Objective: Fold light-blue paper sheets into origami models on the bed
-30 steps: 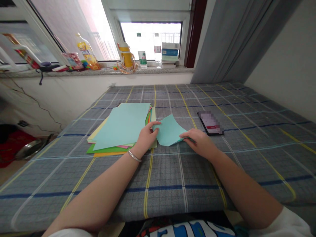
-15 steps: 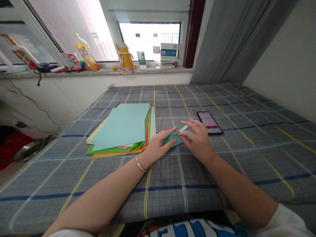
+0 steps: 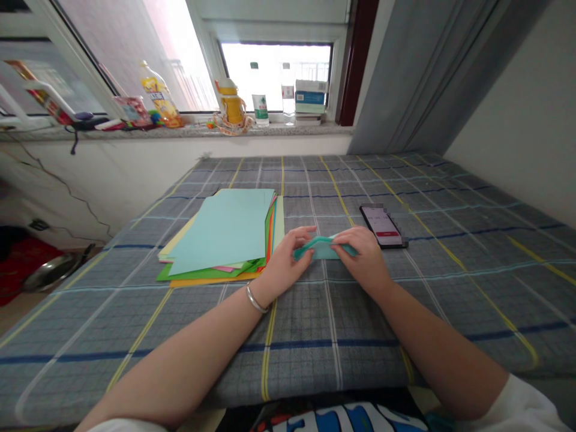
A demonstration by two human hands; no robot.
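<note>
At the frame's centre, the left hand [image 3: 287, 258] and right hand [image 3: 365, 255] hold a turquoise paper sheet [image 3: 324, 251] between thumbs and fingers. It appears partly folded; the bulging upper edge seems not yet pressed flat.

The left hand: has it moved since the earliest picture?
Yes. The left hand has moved to the right, closer to the cloth's white stripe that passes beneath the held paper.
</note>
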